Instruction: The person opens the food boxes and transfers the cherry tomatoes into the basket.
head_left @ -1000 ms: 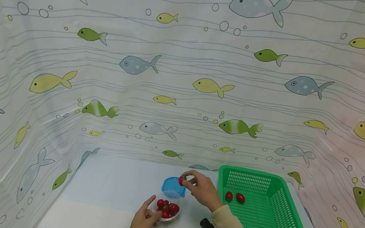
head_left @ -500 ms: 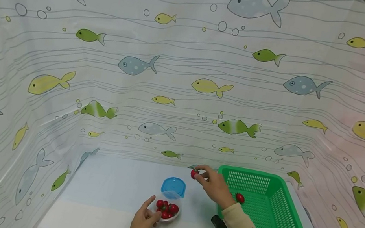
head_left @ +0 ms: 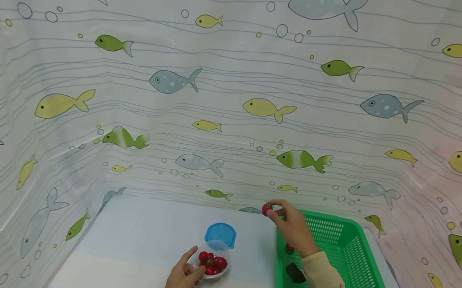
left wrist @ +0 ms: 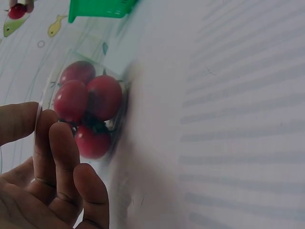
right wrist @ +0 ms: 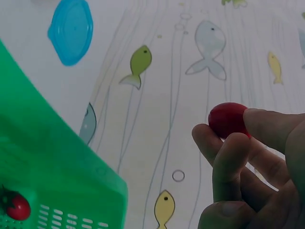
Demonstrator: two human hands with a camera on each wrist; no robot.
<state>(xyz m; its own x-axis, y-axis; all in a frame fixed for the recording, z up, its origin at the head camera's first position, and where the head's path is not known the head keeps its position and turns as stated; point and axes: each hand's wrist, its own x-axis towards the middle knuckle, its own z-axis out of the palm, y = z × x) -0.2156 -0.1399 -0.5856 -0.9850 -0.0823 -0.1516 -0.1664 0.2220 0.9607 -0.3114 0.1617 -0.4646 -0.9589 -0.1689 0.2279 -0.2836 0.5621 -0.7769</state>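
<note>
Pinched between the thumb and fingertips of my right hand (head_left: pixel 296 228) is a red cherry tomato (head_left: pixel 266 209), raised at the green basket's far left corner. The right wrist view shows this tomato (right wrist: pixel 228 120) up close, apart from the basket. My left hand (head_left: pixel 181 277) grips the side of a clear plastic container (head_left: pixel 225 270) on the table. Several cherry tomatoes (head_left: pixel 218 263) with green stems lie inside it. In the left wrist view, the fingers (left wrist: pixel 64 152) lie against the container's clear wall.
A green perforated basket (head_left: pixel 373 277) stands at the right, with a cherry tomato (head_left: pixel 289 248) in it partly behind my right arm. Behind the container lies a blue lid (head_left: pixel 220 234). A fish-patterned curtain (head_left: pixel 195 143) encloses the white table (head_left: pixel 130 234).
My right hand has carried the tomato right and up, away from above the blue lid to the basket's far left corner. The left hand and container stay in place.
</note>
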